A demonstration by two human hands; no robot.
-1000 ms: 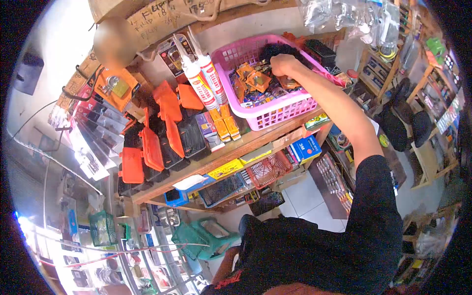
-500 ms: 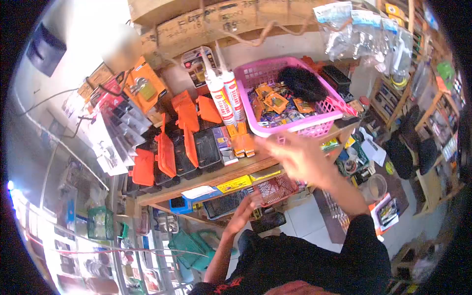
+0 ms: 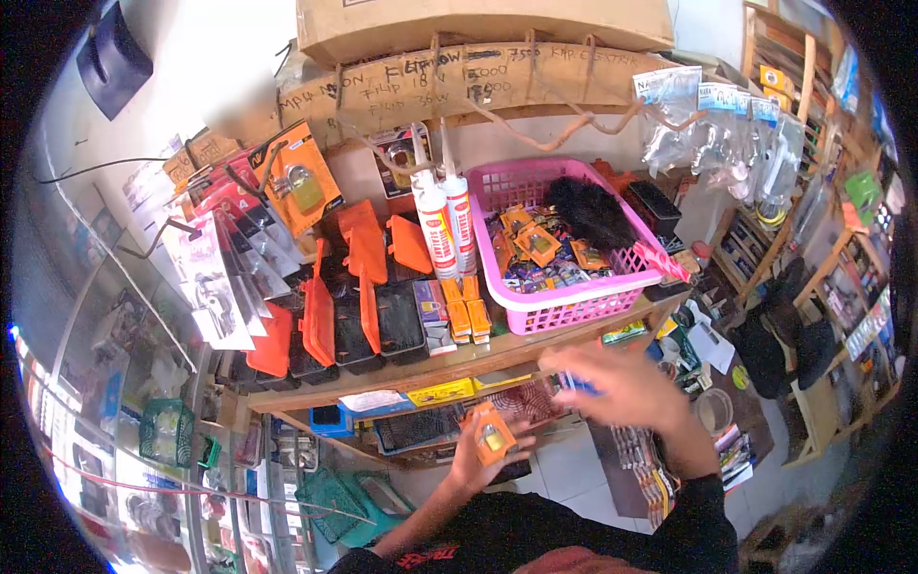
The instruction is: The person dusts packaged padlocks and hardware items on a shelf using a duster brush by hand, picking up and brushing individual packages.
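Note:
My left hand (image 3: 470,457) holds an orange carded padlock (image 3: 492,435), its face turned up, in front of the wooden shelf. My right hand (image 3: 626,387) is to its right, blurred, with fingers curled around a small blue-and-white item (image 3: 580,383) whose kind is unclear. Above that hand stands a pink plastic basket (image 3: 564,311) with small packets, more orange padlock cards (image 3: 538,246) and a black fuzzy thing (image 3: 591,212). Left of the basket, two sealant tubes (image 3: 449,225) stand upright behind small orange boxes (image 3: 466,314).
Black bins with orange lids (image 3: 318,320) line the shelf's left side. Carded goods (image 3: 225,277) hang at the left, plastic bags (image 3: 669,124) at the upper right. A lower shelf holds a yellow box (image 3: 440,391) and trays. A glass case is on the left; a cluttered low table (image 3: 622,497) on the right.
My right hand has come down and away from the basket's front edge. An orange padlock card now shows plainly in my left hand. The camera view has shifted slightly.

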